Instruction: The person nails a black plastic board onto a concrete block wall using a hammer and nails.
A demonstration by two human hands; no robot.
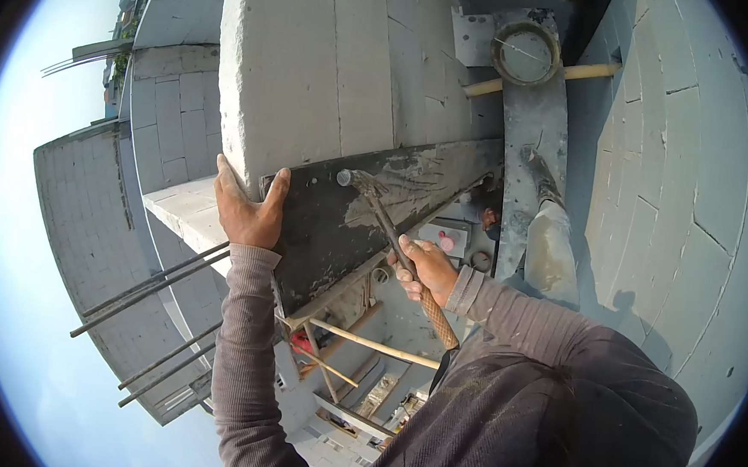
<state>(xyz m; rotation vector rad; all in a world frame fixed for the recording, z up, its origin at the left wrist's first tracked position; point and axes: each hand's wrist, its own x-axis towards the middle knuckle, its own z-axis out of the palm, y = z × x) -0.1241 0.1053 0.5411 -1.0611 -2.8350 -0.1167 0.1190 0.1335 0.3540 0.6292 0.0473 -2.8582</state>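
My left hand [251, 207] has its thumb and fingers spread around the corner where the light block wall [294, 66] meets a dark board [313, 247]. It presses there and grips no tool. My right hand [424, 269] is wrapped round the shaft of a hammer [387, 226], with the textured handle end sticking out below the fist. The hammer head lies over the upper part of the board, right of my left hand. Grey patches of dried material mark the board's face.
Rebar rods [152, 288] jut out at left. A narrow plank [535, 115] at right bears a round bucket [526, 53] and my foot [548, 180], with a bamboo pole [591, 71] crossing it. Far below are a person's head [489, 217], bamboo poles [376, 345] and a floor. A block wall [678, 166] rises at right.
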